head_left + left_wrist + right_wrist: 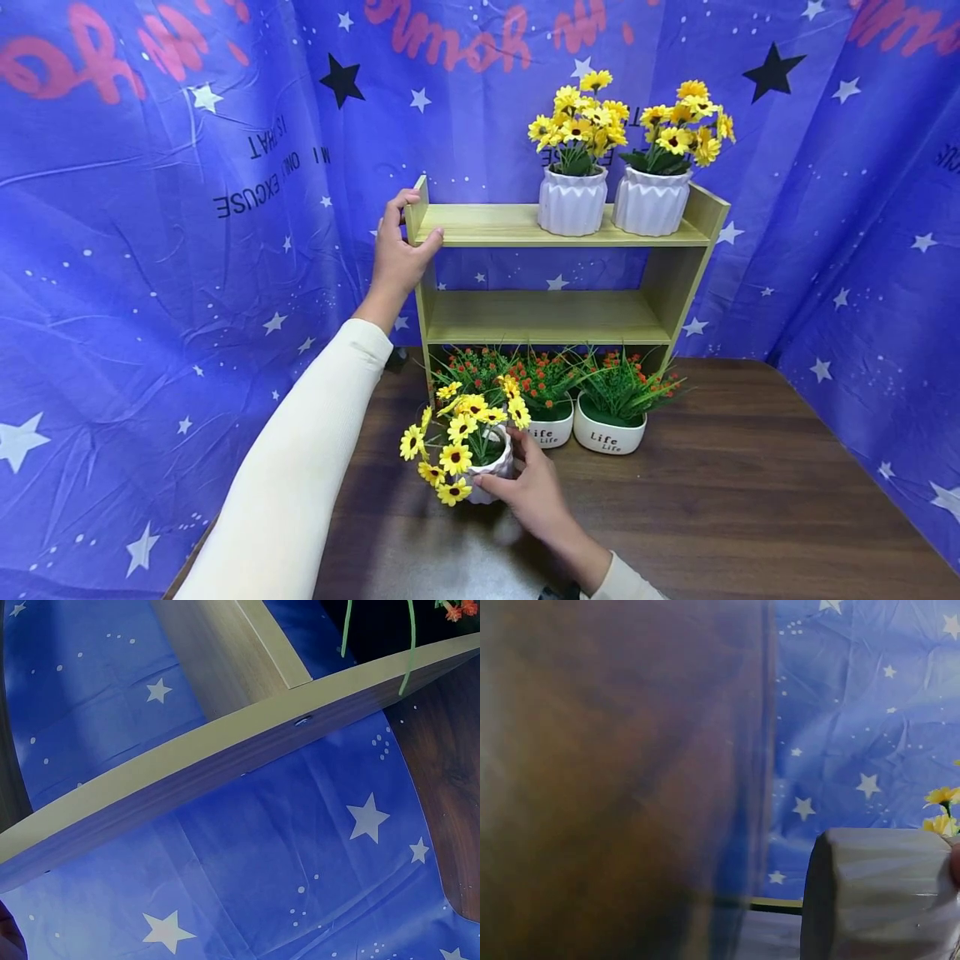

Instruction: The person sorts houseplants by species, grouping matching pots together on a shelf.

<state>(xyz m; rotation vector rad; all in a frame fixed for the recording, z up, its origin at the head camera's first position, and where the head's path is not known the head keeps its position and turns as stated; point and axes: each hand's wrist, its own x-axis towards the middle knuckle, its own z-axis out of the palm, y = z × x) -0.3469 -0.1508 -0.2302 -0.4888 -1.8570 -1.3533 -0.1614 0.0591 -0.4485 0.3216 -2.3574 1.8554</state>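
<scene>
In the head view, my left hand grips the upper left end of a light wooden shelf, fingers outside the side panel and thumb over the top board. In the left wrist view the side panel crosses the frame. My right hand holds a ribbed white flowerpot between thumb and fingers, in front of the shelf's lower left. Its yellow flowers lean to the left. The right wrist view shows the pot lying sideways in the frame, with a fingertip at its right edge.
Two similar white pots, one in the middle and one at the right, stand on the top board. White oval planters with red-flowered greenery stand at the shelf's foot on the dark wooden table. A blue starry curtain surrounds it.
</scene>
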